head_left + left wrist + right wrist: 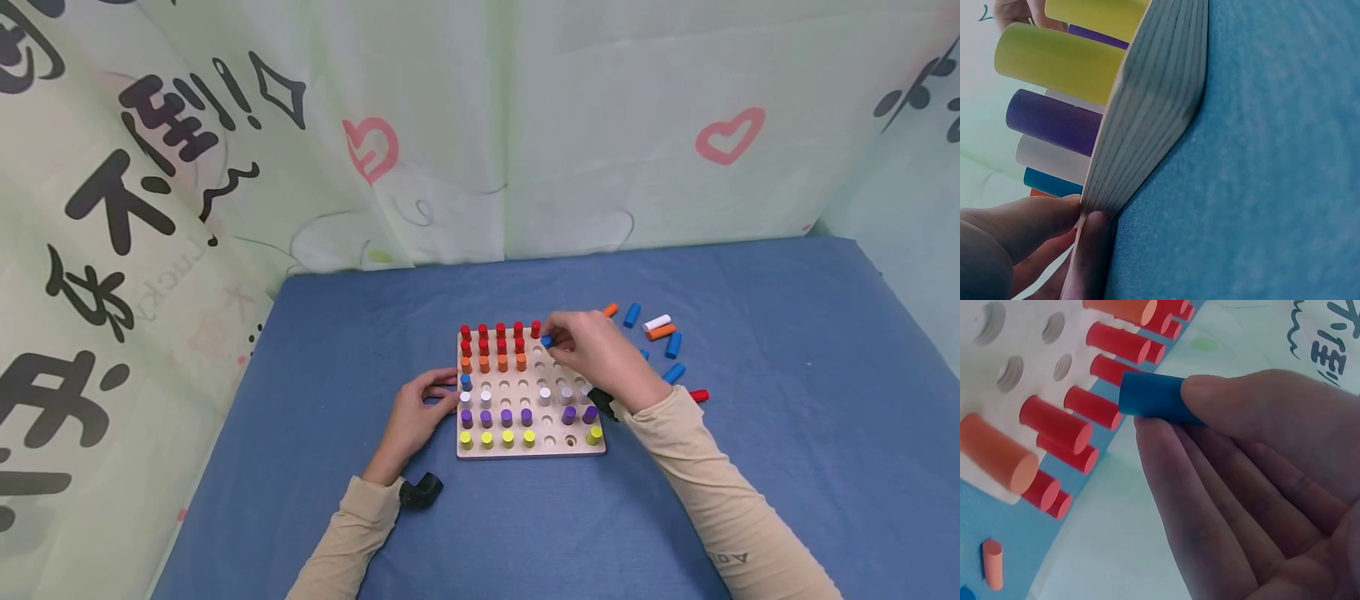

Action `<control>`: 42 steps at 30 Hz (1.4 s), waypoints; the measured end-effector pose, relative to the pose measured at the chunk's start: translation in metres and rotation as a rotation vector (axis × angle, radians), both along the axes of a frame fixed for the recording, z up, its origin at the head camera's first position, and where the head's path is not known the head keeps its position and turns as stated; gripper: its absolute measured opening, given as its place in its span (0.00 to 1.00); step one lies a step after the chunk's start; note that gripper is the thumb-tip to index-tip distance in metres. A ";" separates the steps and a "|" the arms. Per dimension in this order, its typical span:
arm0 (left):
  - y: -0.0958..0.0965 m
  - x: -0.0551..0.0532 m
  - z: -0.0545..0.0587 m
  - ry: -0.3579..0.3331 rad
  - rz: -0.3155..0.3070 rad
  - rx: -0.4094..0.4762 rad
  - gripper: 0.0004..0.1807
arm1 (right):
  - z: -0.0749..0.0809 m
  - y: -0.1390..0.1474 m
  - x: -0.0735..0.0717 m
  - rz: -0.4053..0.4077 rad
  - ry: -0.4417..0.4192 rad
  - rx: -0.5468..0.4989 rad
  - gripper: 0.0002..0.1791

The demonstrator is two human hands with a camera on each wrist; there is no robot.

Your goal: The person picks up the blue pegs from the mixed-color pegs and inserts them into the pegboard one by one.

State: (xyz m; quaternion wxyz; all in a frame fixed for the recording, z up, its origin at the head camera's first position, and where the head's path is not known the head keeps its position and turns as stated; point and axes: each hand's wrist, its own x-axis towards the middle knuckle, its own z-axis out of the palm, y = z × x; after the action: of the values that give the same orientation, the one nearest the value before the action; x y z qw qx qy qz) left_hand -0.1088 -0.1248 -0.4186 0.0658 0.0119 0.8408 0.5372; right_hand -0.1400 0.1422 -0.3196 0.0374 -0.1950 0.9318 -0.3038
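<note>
A wooden pegboard (517, 452) lies on the blue cloth, with rows of red, orange, white, purple and yellow pegs standing in it. One blue peg (466, 382) stands at its left side. My right hand (600, 350) is over the board's back right part and pinches another blue peg (1154, 397) between thumb and fingers. That peg is clear of the board in the right wrist view. My left hand (416, 412) touches the board's left edge; its thumb (1054, 215) and a finger rest against that edge in the left wrist view. The right hand hides some holes.
Loose pegs lie right of the board: several blue ones (673, 345), orange ones (662, 332), a white one (657, 322) and a red one (699, 396). Some holes in the board are bare. A printed curtain (525, 167) hangs behind the table.
</note>
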 end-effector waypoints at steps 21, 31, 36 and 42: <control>0.001 -0.001 0.000 -0.032 0.009 0.000 0.20 | -0.002 -0.018 0.001 0.046 -0.063 0.000 0.12; 0.001 0.000 0.000 -0.027 0.009 -0.024 0.20 | -0.005 -0.027 0.000 0.066 -0.058 0.001 0.10; 0.001 -0.001 0.000 -0.028 0.011 -0.016 0.20 | -0.006 -0.030 -0.001 0.074 -0.062 -0.008 0.10; 0.001 -0.002 0.000 -0.026 0.009 -0.008 0.20 | -0.005 -0.035 -0.002 0.084 -0.076 -0.005 0.10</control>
State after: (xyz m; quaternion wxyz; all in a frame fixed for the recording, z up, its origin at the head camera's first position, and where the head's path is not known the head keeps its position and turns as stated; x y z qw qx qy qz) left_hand -0.1107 -0.1239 -0.4185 0.0741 0.0008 0.8420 0.5343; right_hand -0.1424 0.1075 -0.3242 0.0853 -0.2225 0.9199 -0.3114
